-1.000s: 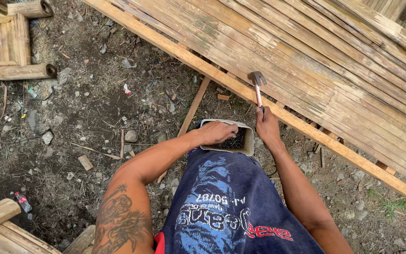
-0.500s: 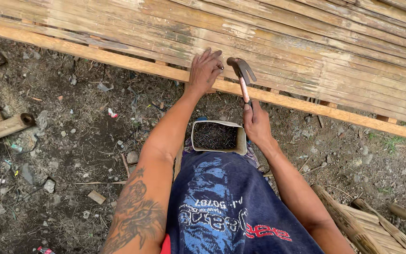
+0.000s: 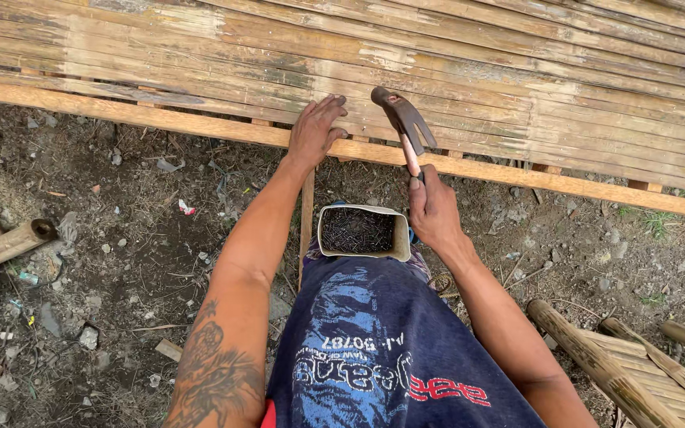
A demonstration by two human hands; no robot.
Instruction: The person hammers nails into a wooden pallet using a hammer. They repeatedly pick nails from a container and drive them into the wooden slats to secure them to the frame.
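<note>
1. The landmark is the small container of nails, a pale box with rounded corners, full of dark nails, resting just beyond the person's dark blue shorts.
2. The right hand is just to the right of the container. Its fingers are wrapped and pressed together around the handle of a hammer.
3. The hammer head with its claw is beyond the container, raised over the long wooden strip, which runs across the view on the far side of the container.
4. The left hand is beyond the container and a little to its left. It rests on the wooden strip with the fingers slightly spread and bent down; whether they pinch a nail I cannot tell.
5. Behind the strip, further from the container, lies the bamboo slat panel, made from many flat split pieces side by side.
6. A thin stick lies on the ground just left of the container, pointing toward the strip.
7. Far left of the container, bamboo poles lie on the dirt ground, among small stones and scraps.
8. To the right of the container and nearer to the person is another bamboo piece.
</note>
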